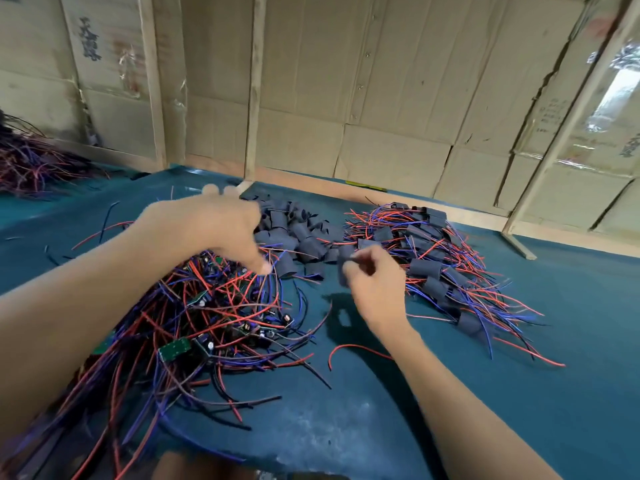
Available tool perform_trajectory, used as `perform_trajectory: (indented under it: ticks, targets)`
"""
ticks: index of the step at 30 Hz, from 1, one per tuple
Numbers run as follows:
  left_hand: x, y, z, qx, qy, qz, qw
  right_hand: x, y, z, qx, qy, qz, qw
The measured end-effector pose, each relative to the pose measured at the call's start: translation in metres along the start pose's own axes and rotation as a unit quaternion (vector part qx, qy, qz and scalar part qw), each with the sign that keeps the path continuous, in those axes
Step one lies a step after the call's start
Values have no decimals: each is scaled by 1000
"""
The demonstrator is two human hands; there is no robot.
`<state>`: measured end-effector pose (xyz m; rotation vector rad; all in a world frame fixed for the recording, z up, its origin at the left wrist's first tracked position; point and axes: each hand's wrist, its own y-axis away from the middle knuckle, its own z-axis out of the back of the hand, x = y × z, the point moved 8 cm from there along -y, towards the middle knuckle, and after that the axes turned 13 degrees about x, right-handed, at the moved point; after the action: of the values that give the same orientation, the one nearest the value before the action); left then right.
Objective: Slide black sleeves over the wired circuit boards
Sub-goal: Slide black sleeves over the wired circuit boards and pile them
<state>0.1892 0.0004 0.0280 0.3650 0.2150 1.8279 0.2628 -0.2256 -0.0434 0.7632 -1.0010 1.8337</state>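
Your hands over the wire piles

Your right hand (372,282) pinches a black sleeve (344,259) above the surface (519,393); your blurred left hand (211,221) hovers over the boards (175,349), its grip unclear.

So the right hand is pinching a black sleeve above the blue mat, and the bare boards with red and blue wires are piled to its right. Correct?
Not quite. The head view shows the bare boards pile left of the right hand; the rest holds.
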Motion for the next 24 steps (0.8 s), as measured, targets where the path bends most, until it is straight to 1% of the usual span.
perform_trajectory:
  ticks: [1, 2, 3, 4, 8, 10, 12, 14, 15, 17, 19, 20, 21, 23, 24]
  targets:
    - [0, 2, -10, 39, -34, 2, 999, 8, 9, -1, -4, 63, 53, 997]
    - [-5, 2, -20, 68, -43, -18, 997, 16, 16, -4, -4, 97, 100, 990]
    - [-12, 3, -29, 79, -36, -45, 995, 21, 20, -7, -5, 106, 137, 985]
    - [-17, 4, -34, 69, -17, -64, 995, 26, 23, -10, -6, 102, 158, 982]
    - [-18, 1, -30, -40, 95, -85, 991, 26, 29, -21, 26, 95, 147, 984]
    - [-16, 5, -17, -106, 153, -99, 978, 23, 29, -19, 39, 82, 125, 988]
    - [-17, 10, -1, -156, 203, -130, 958, 22, 28, -20, 66, 17, 102, 992]
    - [-22, 14, 10, -179, 244, -168, 938, 24, 29, -22, 87, -63, 91, 990]
    - [-26, 14, 13, -186, 270, -185, 927, 26, 29, -24, 95, -85, 92, 988]
    - [-34, 13, 16, -185, 324, -218, 902, 31, 29, -32, 120, -91, 102, 983]
    - [-46, 9, 11, -145, 354, -253, 889, 34, 29, -47, 169, -66, 101, 978]
    - [-50, 7, 9, -122, 348, -262, 892, 33, 30, -54, 192, -37, 102, 975]
    - [-51, 5, 7, -106, 325, -259, 903, 32, 32, -60, 207, 0, 102, 973]
    - [-43, 2, 4, -86, 224, -211, 948, 32, 33, -64, 210, 53, 109, 970]
    - [-35, 0, 0, -58, 165, -172, 969, 32, 32, -62, 203, 57, 114, 971]
